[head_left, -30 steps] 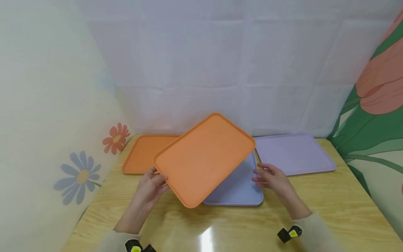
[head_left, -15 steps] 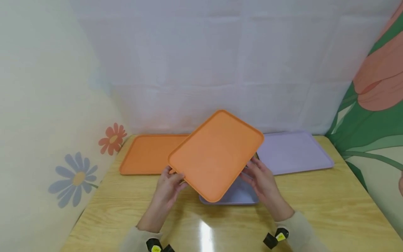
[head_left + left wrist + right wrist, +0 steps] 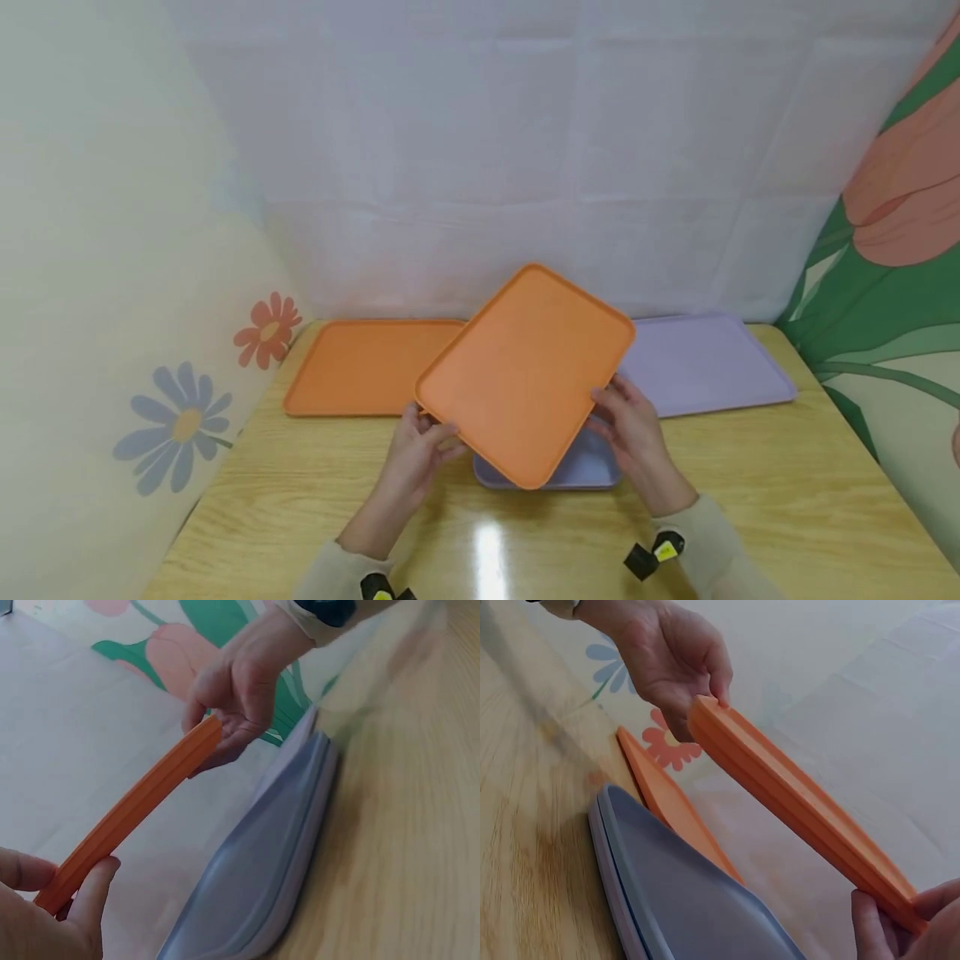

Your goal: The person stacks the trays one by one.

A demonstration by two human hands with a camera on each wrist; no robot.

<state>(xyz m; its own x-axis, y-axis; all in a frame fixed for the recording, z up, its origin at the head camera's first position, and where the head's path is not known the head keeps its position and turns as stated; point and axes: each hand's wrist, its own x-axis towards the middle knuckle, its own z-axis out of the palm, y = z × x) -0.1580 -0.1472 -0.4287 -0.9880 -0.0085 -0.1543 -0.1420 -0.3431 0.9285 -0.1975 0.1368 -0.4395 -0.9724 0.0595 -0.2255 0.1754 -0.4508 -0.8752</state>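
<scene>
An orange rectangular tray (image 3: 528, 375) is held up at a slant, turned so one corner points toward the person. My left hand (image 3: 412, 462) grips its lower left edge, thumb on the upper face and fingers beneath. On the opposite edge my right hand (image 3: 636, 433) pinches the rim, thumb on top, the other fingers partly hidden behind the tray. Below it on the table lies a blue-grey tray (image 3: 694, 889), stacked on a pale purple one (image 3: 609, 877). A gap shows between this stack and the held tray in both wrist views.
Another orange tray (image 3: 367, 367) lies flat at the back left of the wooden table (image 3: 300, 483). A light purple tray (image 3: 705, 362) lies at the back right. A white cloth (image 3: 450, 150) hangs behind, and painted walls stand on both sides.
My right hand has moved left from beside the stack and taken hold of the orange tray's right edge. The left hand and the tray have shifted right, and the tray has turned slightly.
</scene>
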